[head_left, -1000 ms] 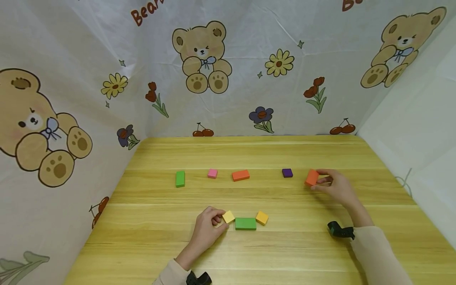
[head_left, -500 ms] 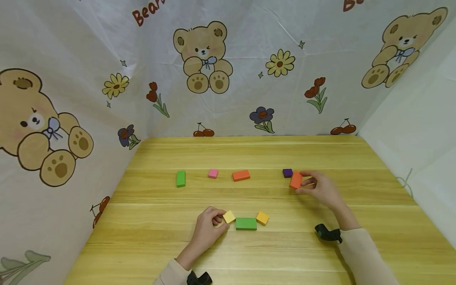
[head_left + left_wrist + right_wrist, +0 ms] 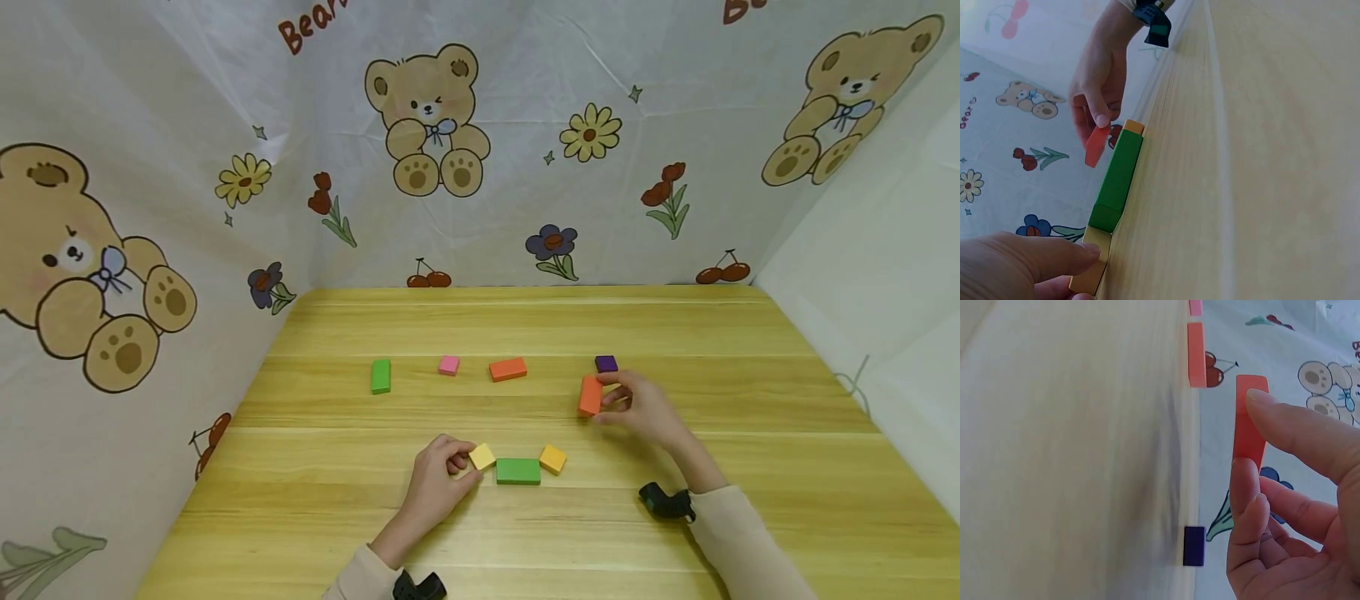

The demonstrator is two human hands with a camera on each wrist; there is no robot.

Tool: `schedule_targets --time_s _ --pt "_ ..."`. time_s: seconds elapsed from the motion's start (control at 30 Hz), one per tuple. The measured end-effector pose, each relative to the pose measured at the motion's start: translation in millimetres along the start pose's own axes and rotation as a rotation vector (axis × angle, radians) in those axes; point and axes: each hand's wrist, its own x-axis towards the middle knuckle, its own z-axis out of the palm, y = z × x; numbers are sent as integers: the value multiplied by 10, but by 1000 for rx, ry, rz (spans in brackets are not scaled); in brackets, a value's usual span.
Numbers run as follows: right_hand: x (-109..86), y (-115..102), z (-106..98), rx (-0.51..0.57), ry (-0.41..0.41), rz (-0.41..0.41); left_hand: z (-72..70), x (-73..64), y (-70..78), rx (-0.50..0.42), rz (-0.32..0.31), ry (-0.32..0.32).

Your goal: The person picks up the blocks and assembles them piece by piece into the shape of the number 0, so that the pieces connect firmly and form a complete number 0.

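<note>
My left hand (image 3: 438, 477) pinches a pale yellow block (image 3: 482, 457) between thumb and fingers, down on the table. That block meets the left end of a long green block (image 3: 517, 472), and an orange-yellow block (image 3: 552, 459) sits at its right end. Above the table, my right hand (image 3: 643, 410) holds a red-orange rectangular block (image 3: 590, 396) by its ends, thumb on one side and fingers on the other. In the right wrist view, the red-orange block (image 3: 1249, 425) stands off the tabletop. A small purple block (image 3: 606, 364) lies just behind the right hand.
Along the back of the wooden table (image 3: 337, 517) lie a green block (image 3: 381, 377), a pink block (image 3: 448, 365) and another red-orange block (image 3: 507, 369). A bear-print cloth (image 3: 510, 167) hangs behind the table. Each wrist carries a black device (image 3: 666, 502).
My right hand has carried the red-orange block leftward and a little nearer, past the purple block. The left hand keeps its pinch on the pale yellow block without moving.
</note>
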Motion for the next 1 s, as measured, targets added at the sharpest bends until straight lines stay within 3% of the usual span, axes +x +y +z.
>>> schedule_targets --time_s 0.63,1.0 --pt "35 -159 296 71 -180 -90 6 0 -23 -3 3 -3" --pt "28 -166 358 65 -198 -152 6 7 -34 -4 7 -1"
